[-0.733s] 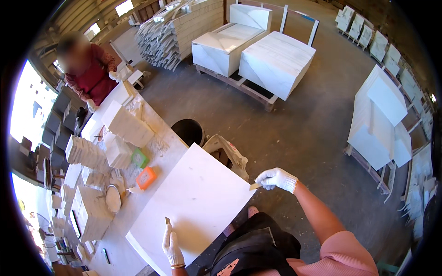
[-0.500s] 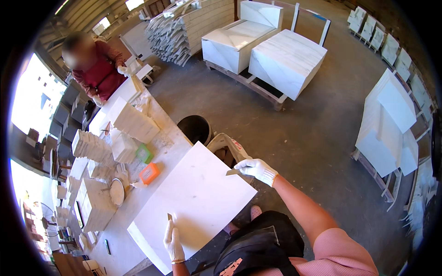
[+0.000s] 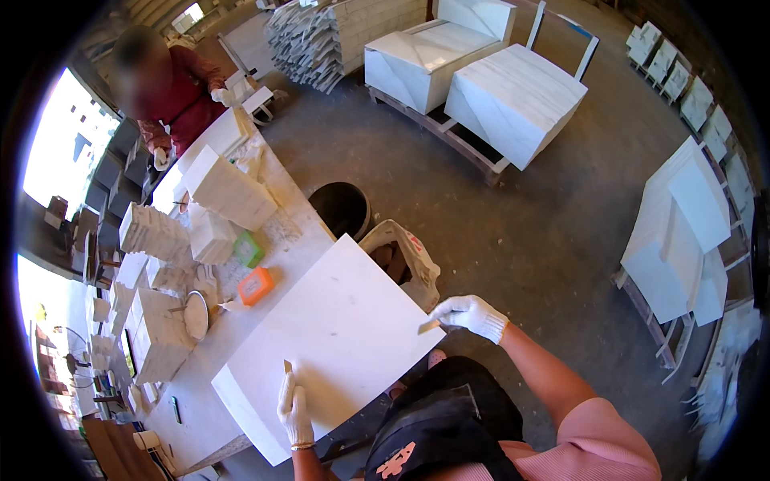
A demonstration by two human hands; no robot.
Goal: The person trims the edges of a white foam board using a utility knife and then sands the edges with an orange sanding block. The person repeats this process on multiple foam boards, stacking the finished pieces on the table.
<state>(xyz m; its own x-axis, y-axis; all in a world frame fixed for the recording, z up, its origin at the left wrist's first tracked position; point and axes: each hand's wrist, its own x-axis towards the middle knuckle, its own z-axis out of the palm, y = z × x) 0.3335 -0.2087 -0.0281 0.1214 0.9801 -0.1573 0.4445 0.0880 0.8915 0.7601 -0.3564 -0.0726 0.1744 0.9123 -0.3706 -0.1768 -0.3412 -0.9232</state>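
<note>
A large white marble-like slab (image 3: 353, 309) lies flat in front of me, its right corner reaching past the table. My right hand (image 3: 475, 316), in a white knitted glove, pinches a small flat scraper blade (image 3: 429, 326) by the slab's right corner. Whether that blade touches the surface I cannot tell. Near the slab's lower left part, my gloved left hand (image 3: 294, 411) is closed round another small flat blade (image 3: 288, 366), whose tip points up and away from me. The fingers partly hide both blades.
On the worktable (image 3: 233, 377) are an orange box (image 3: 255, 286), a green box (image 3: 248, 250), a round dish (image 3: 196, 315) and stacked tiles (image 3: 228, 191). Beyond the slab stand a black bucket (image 3: 341, 210) and an open sack (image 3: 425, 268). A co-worker (image 3: 184, 100) stands far left.
My right hand with its blade has moved right and nearer to me, to the slab's right corner. The left hand keeps its blade at much the same spot. The view has shifted slightly.
</note>
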